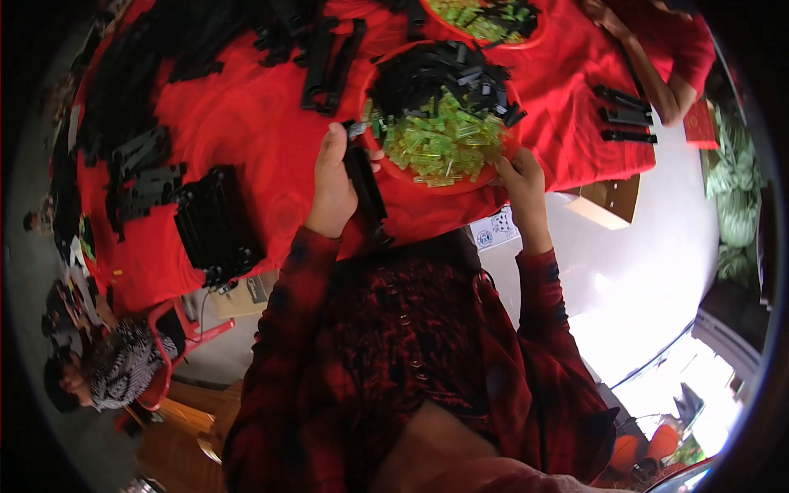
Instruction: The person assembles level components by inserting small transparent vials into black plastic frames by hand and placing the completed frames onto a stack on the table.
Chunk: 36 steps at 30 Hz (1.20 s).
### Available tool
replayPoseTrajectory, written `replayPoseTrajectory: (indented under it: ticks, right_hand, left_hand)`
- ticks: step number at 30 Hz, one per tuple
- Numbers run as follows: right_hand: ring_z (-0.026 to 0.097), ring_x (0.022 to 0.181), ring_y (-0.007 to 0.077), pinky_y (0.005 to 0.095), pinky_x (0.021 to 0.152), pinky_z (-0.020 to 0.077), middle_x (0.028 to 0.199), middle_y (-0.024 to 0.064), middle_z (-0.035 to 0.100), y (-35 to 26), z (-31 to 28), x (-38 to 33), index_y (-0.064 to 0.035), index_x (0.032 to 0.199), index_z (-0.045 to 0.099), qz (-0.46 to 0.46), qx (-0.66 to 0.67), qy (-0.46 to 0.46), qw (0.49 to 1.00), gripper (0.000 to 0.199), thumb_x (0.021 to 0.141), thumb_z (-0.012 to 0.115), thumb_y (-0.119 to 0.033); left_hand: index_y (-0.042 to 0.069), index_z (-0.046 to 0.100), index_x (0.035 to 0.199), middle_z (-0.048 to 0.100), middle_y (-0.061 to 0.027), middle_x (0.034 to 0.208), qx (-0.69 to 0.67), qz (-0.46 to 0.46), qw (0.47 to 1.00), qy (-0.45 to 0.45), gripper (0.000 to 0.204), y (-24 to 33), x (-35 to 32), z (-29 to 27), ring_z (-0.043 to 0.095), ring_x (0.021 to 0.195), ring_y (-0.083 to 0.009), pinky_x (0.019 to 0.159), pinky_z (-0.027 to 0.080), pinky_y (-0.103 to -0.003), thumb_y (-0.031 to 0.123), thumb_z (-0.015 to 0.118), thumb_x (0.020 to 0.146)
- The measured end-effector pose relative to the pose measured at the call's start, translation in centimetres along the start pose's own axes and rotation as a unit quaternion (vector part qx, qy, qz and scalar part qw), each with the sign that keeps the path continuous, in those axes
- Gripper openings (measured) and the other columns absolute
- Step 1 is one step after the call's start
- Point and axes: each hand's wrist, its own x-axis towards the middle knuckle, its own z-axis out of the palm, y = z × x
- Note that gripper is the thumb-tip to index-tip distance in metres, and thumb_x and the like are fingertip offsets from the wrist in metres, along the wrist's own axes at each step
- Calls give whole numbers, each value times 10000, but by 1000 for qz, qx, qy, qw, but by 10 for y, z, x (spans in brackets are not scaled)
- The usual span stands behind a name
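Observation:
My left hand [333, 187] holds a long black plastic part [364, 182], its fingers behind the part and its thumb pointing up along the side. Just right of that part, at the table's near edge, sits a round orange-red basin [465, 186]. Yellow-green see-through pieces [440, 141] fill the basin's near half, and small black pieces [444, 70] are heaped in the far half. At the basin's right rim is my right hand [523, 191], its fingers closed together. Whether they pinch the rim or a small piece cannot be made out.
A stack of long black parts [218, 222] lies at the left on the red cloth [238, 107]. More black parts [123, 82] are piled at the far left. A second basin [493, 41] stands beyond. Another person's arm [649, 78] rests near black parts [625, 115] at right.

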Motion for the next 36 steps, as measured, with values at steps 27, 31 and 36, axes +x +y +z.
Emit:
replayPoseTrajectory:
  ticks: [27,31,36]
  right_hand:
    - [575,764,129,291,667,470,853,65,601,-53,153,-79,27,1229,506,0,-187,-432,882,507,892,730,-279]
    - [556,871,74,228,761,475,962,12,570,-65,169,-81,49,1292,458,47,-188,-450,872,515,907,723,-168]
    - [489,792,42,212,685,425,887,-23,542,-72,173,-86,11,1175,540,44,-229,-450,862,344,949,674,-210]
  left_hand:
    - [14,582,1180,651,-93,978,-256,17,967,-14,602,28,-44,-40,623,822,-193,768,532,-335,568,431,998]
    - [3,522,1268,655,-115,1103,-247,50,968,0,607,28,-60,-47,632,947,-227,935,510,-415,526,314,1042]
    - [13,518,1305,654,-90,1098,-235,42,970,-36,610,22,-68,-56,634,940,-219,945,486,-393,525,310,1044]
